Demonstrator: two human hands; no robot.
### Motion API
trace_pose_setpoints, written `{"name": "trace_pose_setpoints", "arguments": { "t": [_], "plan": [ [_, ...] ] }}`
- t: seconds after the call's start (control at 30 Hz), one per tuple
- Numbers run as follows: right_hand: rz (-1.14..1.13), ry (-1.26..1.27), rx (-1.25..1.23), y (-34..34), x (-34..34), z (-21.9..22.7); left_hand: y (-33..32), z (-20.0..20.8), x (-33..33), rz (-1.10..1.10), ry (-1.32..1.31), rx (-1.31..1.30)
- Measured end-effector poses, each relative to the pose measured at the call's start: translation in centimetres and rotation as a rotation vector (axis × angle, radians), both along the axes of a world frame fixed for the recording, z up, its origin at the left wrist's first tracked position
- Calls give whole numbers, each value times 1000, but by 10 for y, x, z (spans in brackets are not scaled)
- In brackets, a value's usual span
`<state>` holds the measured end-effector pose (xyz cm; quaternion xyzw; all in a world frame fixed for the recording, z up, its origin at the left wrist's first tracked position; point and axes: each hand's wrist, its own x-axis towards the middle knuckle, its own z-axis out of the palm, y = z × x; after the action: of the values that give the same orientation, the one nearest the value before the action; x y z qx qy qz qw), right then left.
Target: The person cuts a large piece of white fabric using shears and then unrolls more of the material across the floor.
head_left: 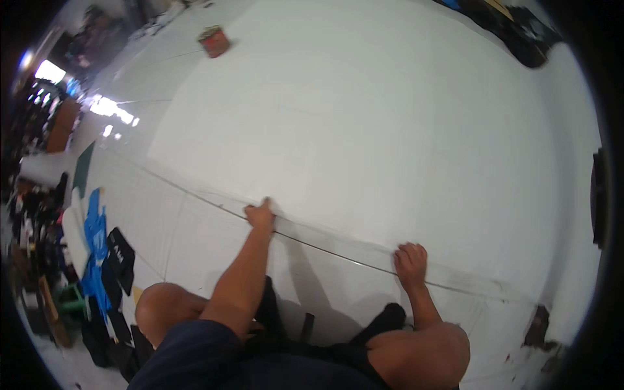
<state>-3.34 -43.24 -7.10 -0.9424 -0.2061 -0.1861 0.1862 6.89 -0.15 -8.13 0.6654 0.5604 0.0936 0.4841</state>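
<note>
From over here I see a big white sheet [312, 130] spread on the floor [201, 250], left hand [261, 216] at its near edge, fingers [267, 203] slightly parted, right hand [411, 263] curled there too, can't tell if either's gripping

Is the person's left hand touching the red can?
Apart: the head view shows a broad stretch of white sheet between the left hand and the red can.

Around you spreads a pale, glossy floor [201, 266] crossed by thin joint lines. At your far left glows a bright light [50, 71], with white glare [109, 108] nearby on the floor. Blurred dark clutter [21, 227] crowds your left; a white wall [577, 175] stands right.
</note>
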Motion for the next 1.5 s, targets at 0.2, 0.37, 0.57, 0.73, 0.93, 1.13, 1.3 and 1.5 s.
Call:
{"name": "trace_pose_setpoints", "arguments": {
  "t": [0.2,0.37,0.57,0.73,0.93,1.13,1.3,1.5],
  "plan": [
    [-31,46,-52,0,-9,5,2,-14,4,86,-99,-2],
    [-82,97,30,3,-11,0,23,-21,-13,142,-199,-194],
    [-216,153,-31,-26,-30,19,-41,30,-14,-359,37,718],
    [-206,260,61,-21,-33,20,-111,33,-15,-1075,-24,867],
    [-401,279,-185,-61,-17,25,-111,6,-27,-1322,65,809],
    [-640,244,-55,-99,-40,13,-110,11,-26,-1340,76,801],
    [-1050,510,184,-94,-149,-6,-123,13,-29,-1281,-8,808],
    [-1026,1314,517,-20,-212,25,-187,27,-30,-1710,-400,643]
  ]
}}
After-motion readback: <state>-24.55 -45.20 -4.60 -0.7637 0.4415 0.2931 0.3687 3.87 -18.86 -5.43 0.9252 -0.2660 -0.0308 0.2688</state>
